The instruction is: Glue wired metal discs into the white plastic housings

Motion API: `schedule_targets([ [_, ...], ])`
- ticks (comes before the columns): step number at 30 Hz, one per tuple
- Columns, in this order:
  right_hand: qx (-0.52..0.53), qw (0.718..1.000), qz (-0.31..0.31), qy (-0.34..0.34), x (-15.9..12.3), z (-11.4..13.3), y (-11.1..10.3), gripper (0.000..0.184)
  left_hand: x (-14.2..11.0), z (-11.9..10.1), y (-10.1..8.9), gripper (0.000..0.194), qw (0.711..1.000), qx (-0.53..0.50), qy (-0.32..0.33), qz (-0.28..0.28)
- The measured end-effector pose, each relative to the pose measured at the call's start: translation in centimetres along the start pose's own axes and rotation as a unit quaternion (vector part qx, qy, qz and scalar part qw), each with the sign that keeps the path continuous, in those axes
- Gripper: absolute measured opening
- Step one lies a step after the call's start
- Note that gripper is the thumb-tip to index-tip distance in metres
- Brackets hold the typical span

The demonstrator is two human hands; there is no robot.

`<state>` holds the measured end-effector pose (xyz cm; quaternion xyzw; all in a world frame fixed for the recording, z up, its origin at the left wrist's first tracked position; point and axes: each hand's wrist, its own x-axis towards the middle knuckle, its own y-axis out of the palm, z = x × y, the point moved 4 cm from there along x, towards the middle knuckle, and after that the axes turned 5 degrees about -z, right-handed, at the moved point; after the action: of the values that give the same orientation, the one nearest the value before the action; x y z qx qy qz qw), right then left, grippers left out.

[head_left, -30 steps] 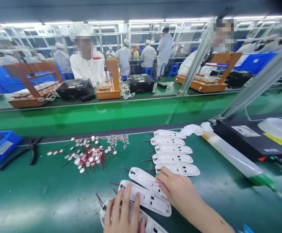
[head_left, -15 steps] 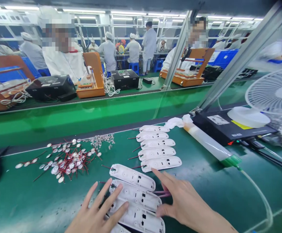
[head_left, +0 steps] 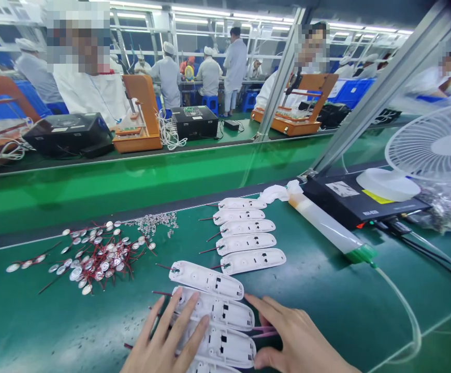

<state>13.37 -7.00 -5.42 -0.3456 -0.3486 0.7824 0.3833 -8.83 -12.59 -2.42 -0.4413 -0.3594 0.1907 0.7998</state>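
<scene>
My left hand [head_left: 171, 331] lies with its fingers spread over several white plastic shells [head_left: 225, 312] set side by side at the near edge. Thin red wires stick out of their left ends. At the right ends of these shells is my right hand [head_left: 291, 331], its index finger and thumb apart around the edges. Slim pink tweezers [head_left: 263, 331] poke out from under its curled fingers, partly hidden. Just beyond lies another white shell [head_left: 207, 280], tilted, with no hand over it. Behind it, several matching shells [head_left: 253, 261] form a neat row.
Left of the shells is a pile of silver discs with red wires [head_left: 104, 264], near small clear pieces [head_left: 155, 223]. On the right lie a glue syringe [head_left: 326, 223] with a hose, a black control box [head_left: 357, 207] and a white fan [head_left: 438, 145]. Co-workers sit across a green partition [head_left: 151, 186].
The view has swung right, bringing in the fan. My hands have pushed the near shells together, and my right hand has moved from the tilted shell to the right ends of the others.
</scene>
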Motion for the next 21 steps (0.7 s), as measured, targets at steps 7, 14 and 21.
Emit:
schedule_targets([
  [7,0.008,0.999,-0.022,-0.041,0.2,0.5,-0.3,0.066,0.0,0.1,0.0,0.036,1.0,0.011,-0.004,-0.003],
  [14,0.011,0.996,-0.066,-0.064,1.3,1.7,-0.7,0.056,0.5,0.1,-0.2,0.037,1.0,0.002,0.002,0.0],
  [21,-0.064,0.989,-0.085,-0.102,1.9,2.3,0.3,0.035,0.3,0.7,0.2,0.037,0.998,-0.027,0.048,0.028],
])
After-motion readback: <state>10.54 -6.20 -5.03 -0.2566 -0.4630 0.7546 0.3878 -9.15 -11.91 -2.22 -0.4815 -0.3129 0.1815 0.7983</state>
